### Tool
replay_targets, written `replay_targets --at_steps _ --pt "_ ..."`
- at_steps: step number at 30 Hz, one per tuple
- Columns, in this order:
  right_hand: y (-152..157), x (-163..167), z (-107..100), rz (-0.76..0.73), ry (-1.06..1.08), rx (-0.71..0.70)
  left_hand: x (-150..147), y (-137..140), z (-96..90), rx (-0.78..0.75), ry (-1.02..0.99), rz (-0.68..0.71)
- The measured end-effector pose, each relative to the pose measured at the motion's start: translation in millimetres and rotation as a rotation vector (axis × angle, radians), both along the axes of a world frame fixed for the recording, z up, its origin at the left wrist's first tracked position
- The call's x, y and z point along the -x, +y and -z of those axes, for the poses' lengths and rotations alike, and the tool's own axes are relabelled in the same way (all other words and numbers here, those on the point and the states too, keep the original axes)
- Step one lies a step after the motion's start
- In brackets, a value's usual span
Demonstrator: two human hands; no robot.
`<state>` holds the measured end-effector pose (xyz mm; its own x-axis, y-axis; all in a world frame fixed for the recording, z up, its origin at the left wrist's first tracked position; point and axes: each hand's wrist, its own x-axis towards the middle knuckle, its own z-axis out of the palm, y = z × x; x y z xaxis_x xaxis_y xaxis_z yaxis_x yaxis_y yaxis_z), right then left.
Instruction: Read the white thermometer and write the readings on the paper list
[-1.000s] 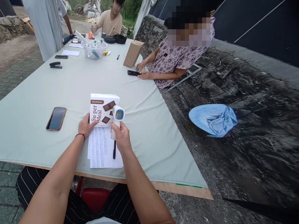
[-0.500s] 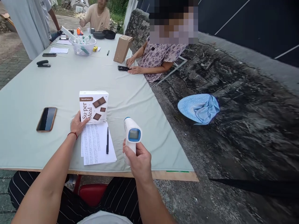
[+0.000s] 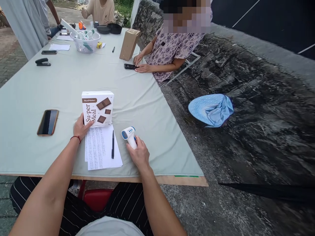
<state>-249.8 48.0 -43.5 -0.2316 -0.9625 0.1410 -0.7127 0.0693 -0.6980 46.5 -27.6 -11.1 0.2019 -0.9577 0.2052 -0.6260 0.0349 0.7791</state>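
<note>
A white box [image 3: 97, 108] printed "Su-per Meal" with brown chocolate pieces stands upright on the table. My left hand [image 3: 82, 127] is closed around its lower left edge, thumb across the front. My right hand [image 3: 139, 152] grips the handle of a white and blue infrared thermometer [image 3: 131, 140], low over the tabletop or resting on it; which one I cannot tell. Its small screen end faces left. Between my arms lie sheets of paper [image 3: 95, 154] covered in small writing, their top edge meeting the box. A black pen [image 3: 113, 144] rests on the sheets, left of the thermometer.
A phone [image 3: 48, 122] lies at left, a stapler [image 3: 43, 62] farther back. Beyond are a clear basin [image 3: 86, 44] of bottles, a cardboard box [image 3: 129, 45] and black pans [image 3: 115, 29]. A person [image 3: 172, 49] sits at the right edge; a blue hat [image 3: 211, 109] is beyond the table's edge.
My right hand has lowered the thermometer and moved slightly left, turning it from upright to lying tilted. My left hand stays on the box. The view has tilted slightly downward.
</note>
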Motion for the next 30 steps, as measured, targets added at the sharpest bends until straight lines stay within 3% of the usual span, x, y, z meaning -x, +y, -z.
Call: replay_targets --at_steps 3,6,11,14,16,19,24,27,30 --pt "-4 7 20 -0.04 0.203 0.041 1 0 -0.1 0.002 -0.004 0.0" --pt "-1 9 25 -0.036 0.301 0.092 3 0 0.5 0.008 -0.002 0.004" --pt "6 5 15 -0.01 0.38 0.277 5 1 1.4 0.009 -0.006 0.007" --pt "5 -4 4 -0.147 0.263 0.402 5 1 2.1 -0.001 -0.01 0.004" --pt "0 -13 -1 -0.327 0.164 0.387 5 1 2.5 -0.008 -0.013 -0.002" --pt "-13 -26 -2 -0.519 0.161 0.245 5 0 2.4 -0.008 -0.004 0.005" --pt "-35 -28 0 -0.671 0.319 0.119 7 1 0.3 -0.004 0.02 0.022" --pt "-38 -18 -7 -0.791 0.304 0.13 8 0 0.9 0.004 0.025 0.024" --pt "-30 -8 -19 -0.815 0.211 0.182 8 -1 2.9 -0.001 0.023 0.026"
